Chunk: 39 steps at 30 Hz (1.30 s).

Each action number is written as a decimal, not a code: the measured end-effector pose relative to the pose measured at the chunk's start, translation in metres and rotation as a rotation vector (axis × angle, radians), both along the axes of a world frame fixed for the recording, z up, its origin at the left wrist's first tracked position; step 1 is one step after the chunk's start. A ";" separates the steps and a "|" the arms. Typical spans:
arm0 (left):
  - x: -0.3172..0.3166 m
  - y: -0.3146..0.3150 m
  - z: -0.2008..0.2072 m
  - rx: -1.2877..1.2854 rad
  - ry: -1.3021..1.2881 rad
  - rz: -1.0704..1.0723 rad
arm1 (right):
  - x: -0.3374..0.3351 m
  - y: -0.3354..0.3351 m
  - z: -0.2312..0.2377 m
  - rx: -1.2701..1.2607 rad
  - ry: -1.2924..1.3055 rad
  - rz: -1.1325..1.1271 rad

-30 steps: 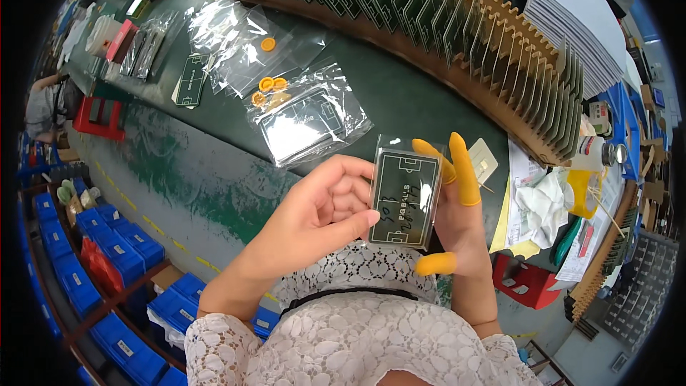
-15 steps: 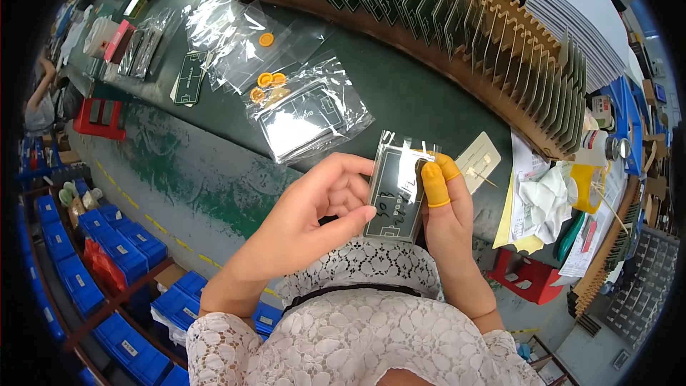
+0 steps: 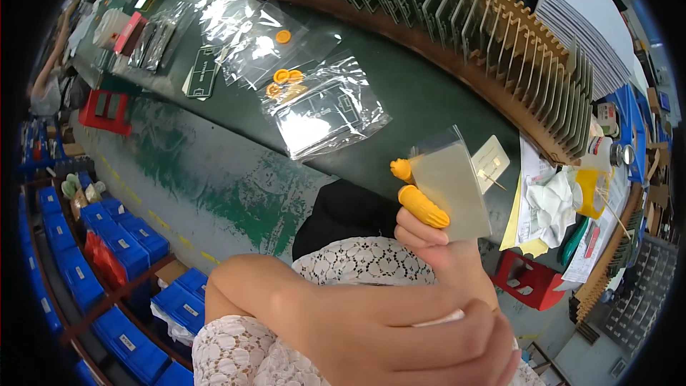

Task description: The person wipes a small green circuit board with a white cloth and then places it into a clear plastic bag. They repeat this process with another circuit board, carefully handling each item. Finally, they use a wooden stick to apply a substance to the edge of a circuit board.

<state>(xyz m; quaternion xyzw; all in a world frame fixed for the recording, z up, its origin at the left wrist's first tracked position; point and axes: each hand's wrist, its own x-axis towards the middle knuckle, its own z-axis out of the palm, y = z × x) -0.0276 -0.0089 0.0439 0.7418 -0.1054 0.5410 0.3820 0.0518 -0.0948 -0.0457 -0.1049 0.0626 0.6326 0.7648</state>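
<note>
Right hand: pinching one edge of the card with yellow-capped fingers, probably so as to leave most of the surface uncovered; caps likely worn for better hold or to spare the card from marks.
Sleeved card: in the right-hand grip, tilted, pale side showing, with clear film jutting past the far end.
Left hand: crossing nearer the body than the grip, curled; cannot tell whether pinching anything or spread at the hidden tips; blocking sight of the right wrist.
Loose pale card: just right of the grip, with a thin stick on top; close enough to crowd that side.
Bagged card: beyond and left of the grip, flat on the green table, under glare.
Orange discs: past the bagged card, near clear bags, seemingly grouped for easy reach.
Slotted rack: far beyond the grip, holding upright cards apart, perhaps against rubbing; walling off the far side.
Crumpled tissue: right of the grip, on papers, beside a yellow container, cluttering that side.
</note>
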 end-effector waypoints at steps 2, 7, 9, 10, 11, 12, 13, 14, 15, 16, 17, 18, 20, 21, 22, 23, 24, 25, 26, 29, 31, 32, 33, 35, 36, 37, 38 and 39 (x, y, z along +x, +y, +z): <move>0.007 -0.004 0.002 -0.008 -0.137 0.031 | 0.002 -0.001 0.003 0.047 -0.006 0.000; -0.055 0.049 0.010 0.273 0.234 -0.316 | -0.007 0.008 0.025 -0.372 -0.371 -0.077; -0.059 0.060 0.010 0.010 0.460 -0.271 | -0.013 0.014 0.033 -0.526 -0.619 -0.184; -0.058 0.061 0.006 -0.135 0.585 -0.198 | -0.016 0.015 0.025 -0.747 -0.836 -0.393; -0.056 0.060 0.000 -0.282 0.701 -0.136 | -0.015 0.007 0.014 -0.615 -1.009 -0.524; -0.053 0.050 -0.013 -0.455 0.830 -0.003 | -0.018 0.012 0.018 -0.620 -1.125 -0.588; -0.056 0.048 -0.032 -0.564 0.864 -0.161 | -0.021 0.015 0.017 -0.613 -1.153 -0.595; -0.059 0.048 -0.046 -0.674 0.888 -0.335 | -0.023 0.017 0.015 -0.617 -1.186 -0.607; -0.062 0.050 -0.045 -0.983 0.987 -0.552 | -0.025 0.023 0.015 -0.609 -1.253 -0.604; -0.065 0.045 -0.057 -1.075 0.906 -0.582 | -0.030 0.028 0.018 -0.601 -1.322 -0.605; -0.070 0.047 -0.062 -1.078 0.849 -0.533 | -0.033 0.033 0.020 -0.595 -1.386 -0.609; -0.073 0.052 -0.063 -1.074 0.800 -0.505 | -0.033 0.032 0.022 -0.571 -1.456 -0.554; -0.081 0.075 -0.061 -1.125 0.696 -0.453 | -0.030 0.031 0.025 -0.533 -1.588 -0.449; -0.086 0.095 -0.064 -1.126 0.671 -0.447 | -0.032 0.033 0.025 -0.573 -1.638 -0.465; -0.088 0.119 -0.057 -1.055 0.642 -0.327 | -0.030 0.029 0.022 -0.595 -1.742 -0.458; -0.088 0.148 -0.056 -0.964 0.625 -0.160 | -0.023 0.022 0.016 -0.619 -1.846 -0.454; -0.083 0.183 -0.060 -0.840 0.586 -0.001 | -0.016 0.014 0.007 -0.649 -1.955 -0.451; -0.079 0.223 -0.062 -0.748 0.596 0.121 | -0.012 0.006 -0.003 -0.686 -1.961 -0.483; -0.069 0.260 -0.057 -0.716 0.553 0.184 | -0.008 -0.001 -0.010 -0.701 -2.019 -0.484; -0.019 0.372 -0.059 -0.441 0.603 0.682 | -0.002 -0.018 -0.029 -0.762 -2.174 -0.517; 0.007 0.422 -0.058 -0.353 0.658 0.925 | -0.011 -0.007 -0.006 -0.862 -2.099 -0.461; 0.021 0.437 -0.060 -0.357 0.701 1.012 | -0.012 -0.005 -0.003 -0.818 -2.166 -0.473; 0.026 0.469 -0.077 -0.459 0.738 1.027 | -0.012 -0.004 -0.001 -0.752 -2.233 -0.477; 0.048 0.506 -0.094 -0.495 0.821 1.060 | -0.011 0.000 -0.002 -0.692 -2.331 -0.521; 0.057 0.509 -0.101 -0.427 0.875 1.096 | -0.009 0.001 -0.004 -0.706 -2.327 -0.534; 0.055 0.511 -0.109 -0.358 0.948 1.147 | -0.010 -0.001 -0.007 -0.708 -2.311 -0.525; 0.053 0.519 -0.109 -0.251 1.006 1.199 | -0.010 -0.002 -0.009 -0.702 -2.294 -0.516; 0.058 0.505 -0.105 -0.138 0.991 1.279 | -0.009 -0.003 -0.011 -0.733 -2.297 -0.502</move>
